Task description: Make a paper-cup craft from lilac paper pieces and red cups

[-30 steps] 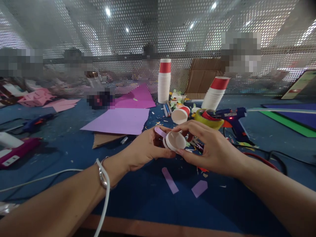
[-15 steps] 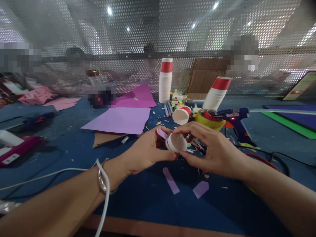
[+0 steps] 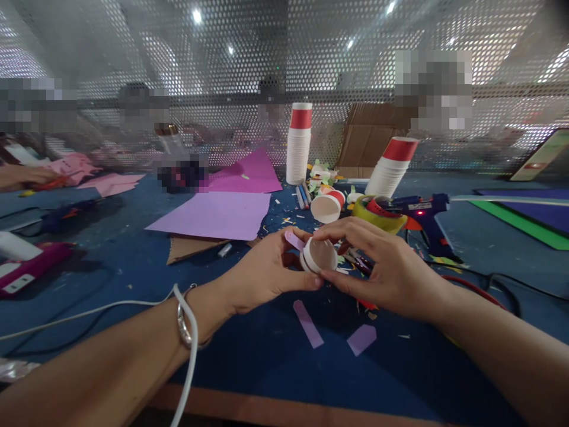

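Between my two hands a white paper cup (image 3: 323,255) is tilted so its mouth faces me and to the right. My left hand (image 3: 271,267) grips its left side, thumb along the lower edge. A small purple paper strip (image 3: 294,240) sticks up at the cup's left, by my left fingers. My right hand (image 3: 377,261) is closed on the cup's right rim, fingertips above and thumb below. Below the hands, a purple paper strip (image 3: 308,324) and a short purple paper piece (image 3: 361,340) lie on the blue table (image 3: 249,356).
Behind stand two stacks of paper cups (image 3: 299,148), (image 3: 391,168), with a loose cup (image 3: 328,206) on its side. A blue glue gun (image 3: 424,213) with a red light rests by yellow tape (image 3: 377,214). Purple sheets (image 3: 213,216) lie left. A white cable (image 3: 191,356) crosses my left wrist.
My hands and the cup have barely moved; the cup is turned very slightly. At the far left, another person's hand has come into view near the pink paper.
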The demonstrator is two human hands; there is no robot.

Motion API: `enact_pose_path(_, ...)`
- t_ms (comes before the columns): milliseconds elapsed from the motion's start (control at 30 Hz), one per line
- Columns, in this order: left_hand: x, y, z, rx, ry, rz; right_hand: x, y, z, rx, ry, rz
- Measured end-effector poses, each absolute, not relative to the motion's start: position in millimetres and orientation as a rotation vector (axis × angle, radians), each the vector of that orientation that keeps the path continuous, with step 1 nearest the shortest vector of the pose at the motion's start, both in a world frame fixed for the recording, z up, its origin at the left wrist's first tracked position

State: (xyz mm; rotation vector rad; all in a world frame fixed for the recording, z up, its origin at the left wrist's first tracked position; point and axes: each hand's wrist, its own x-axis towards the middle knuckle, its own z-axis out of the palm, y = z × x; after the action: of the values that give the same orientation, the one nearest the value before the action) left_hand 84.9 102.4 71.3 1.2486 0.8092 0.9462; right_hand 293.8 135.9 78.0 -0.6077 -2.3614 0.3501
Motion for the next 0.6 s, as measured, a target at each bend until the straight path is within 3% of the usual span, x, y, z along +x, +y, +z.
enact_pose_path(600, 86.4, 102.5, 81.6, 1.101, 0.767, 0.931, 296.0, 137.0, 80.9, -0.602, -2.385, 0.373)
